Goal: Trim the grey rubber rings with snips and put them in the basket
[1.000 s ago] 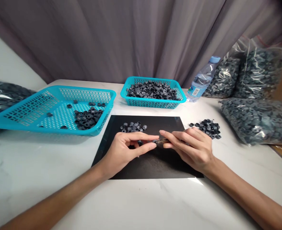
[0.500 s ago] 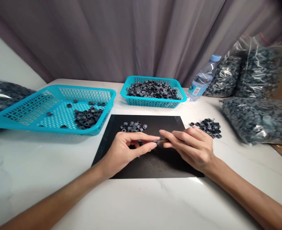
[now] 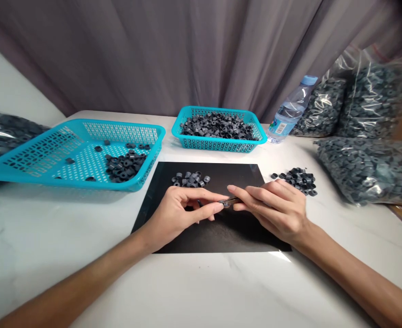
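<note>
Between the thumb and forefinger of my left hand (image 3: 178, 212) is a small grey ring (image 3: 223, 203). Another dark piece (image 3: 199, 203) shows by its curled fingers. My right hand (image 3: 278, 207) is closed on a slim, brownish metal tool (image 3: 234, 201), mostly covered by the fingers; its exact kind cannot be made out. The tool's tip meets the ring, and both hands are above a black mat (image 3: 208, 241). Just beyond my left hand lies a small pile of grey rings (image 3: 190, 179) on the mat. More dark rings (image 3: 300, 179) are heaped beyond my right hand.
A blue basket (image 3: 85, 183) on the left holds some rings; a second blue basket (image 3: 218, 146) at the back is fuller. A water bottle (image 3: 286, 116) leans near clear bags (image 3: 372, 171) packed with grey pieces. Another filled bag (image 3: 9, 136) lies far left.
Both hands keep nearly the same pose. A little more of the ring and the tool's tip shows between the fingers. The view has shifted slightly.
</note>
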Demonstrator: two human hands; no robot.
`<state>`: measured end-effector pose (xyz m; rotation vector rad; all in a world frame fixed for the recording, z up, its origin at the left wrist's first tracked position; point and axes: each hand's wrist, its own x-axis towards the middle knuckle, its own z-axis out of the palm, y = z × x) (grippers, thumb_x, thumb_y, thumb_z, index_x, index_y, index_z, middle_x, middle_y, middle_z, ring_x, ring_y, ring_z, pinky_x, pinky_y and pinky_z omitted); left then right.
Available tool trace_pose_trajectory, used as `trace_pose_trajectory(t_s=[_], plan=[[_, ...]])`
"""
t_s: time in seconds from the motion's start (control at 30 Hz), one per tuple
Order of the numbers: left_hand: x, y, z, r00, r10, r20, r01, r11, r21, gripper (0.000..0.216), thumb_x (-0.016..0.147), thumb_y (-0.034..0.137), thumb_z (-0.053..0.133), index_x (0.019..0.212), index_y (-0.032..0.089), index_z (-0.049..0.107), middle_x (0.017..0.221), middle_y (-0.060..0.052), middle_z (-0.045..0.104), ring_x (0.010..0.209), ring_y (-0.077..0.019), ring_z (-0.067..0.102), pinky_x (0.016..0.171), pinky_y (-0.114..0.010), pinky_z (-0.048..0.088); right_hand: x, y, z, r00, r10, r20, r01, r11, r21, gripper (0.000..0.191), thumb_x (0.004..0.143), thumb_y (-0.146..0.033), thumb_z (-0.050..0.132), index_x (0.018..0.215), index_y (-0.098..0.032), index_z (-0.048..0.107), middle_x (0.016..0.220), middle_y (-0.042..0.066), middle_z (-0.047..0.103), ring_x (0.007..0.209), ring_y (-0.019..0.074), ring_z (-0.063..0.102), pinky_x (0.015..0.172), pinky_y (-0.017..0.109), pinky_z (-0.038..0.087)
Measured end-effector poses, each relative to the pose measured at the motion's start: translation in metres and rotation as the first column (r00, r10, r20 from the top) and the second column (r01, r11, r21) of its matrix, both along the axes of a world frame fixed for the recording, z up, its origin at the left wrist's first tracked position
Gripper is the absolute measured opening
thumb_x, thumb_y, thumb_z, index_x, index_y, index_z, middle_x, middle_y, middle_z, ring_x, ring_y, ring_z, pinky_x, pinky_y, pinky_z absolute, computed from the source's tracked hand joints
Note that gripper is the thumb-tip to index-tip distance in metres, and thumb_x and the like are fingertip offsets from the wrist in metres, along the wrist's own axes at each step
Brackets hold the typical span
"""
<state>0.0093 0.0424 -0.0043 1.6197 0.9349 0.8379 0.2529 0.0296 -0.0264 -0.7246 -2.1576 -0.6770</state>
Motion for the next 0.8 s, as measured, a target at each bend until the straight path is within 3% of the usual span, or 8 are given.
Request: trace_pose_trajectory(t_s=[0.3,0.8], plan=[[-0.0014,-0.0003,-0.0031,0.999,-0.038,0.003,0.038,0.999,-0.039,0.018,0.086,0.025,0.078,0.103,0.025,0.086,0.072,-0.002,0.076,0.061,-0.0122,0.064,0.052,-0.020,0.046,0.0004,-0.0008,0.0004,0.999,0.032,-0.010,-0.032,0.999,-0.007,0.029,0.092,-0.019,0.076,0.121,-0.016,0.072,0.089,0.001,0.079,0.062,0.0113,0.053,0.057,0.031,0.037],[0.0004,-0.0013,-0.0011,1.000,-0.006,0.006,0.006,0.999,-0.040,0.018,0.085,0.027,0.080,0.103,0.025,0.086,0.073,-0.001,0.079,0.061,-0.0118,0.064,0.052,-0.019,0.045,0.0043,0.0027,0.0041,0.997,0.073,-0.026,-0.075,0.993,-0.088,0.031,0.095,-0.020,0.071,0.126,-0.014,0.070,0.090,0.004,0.077,0.065,0.0127,0.054,0.060,0.029,0.042]])
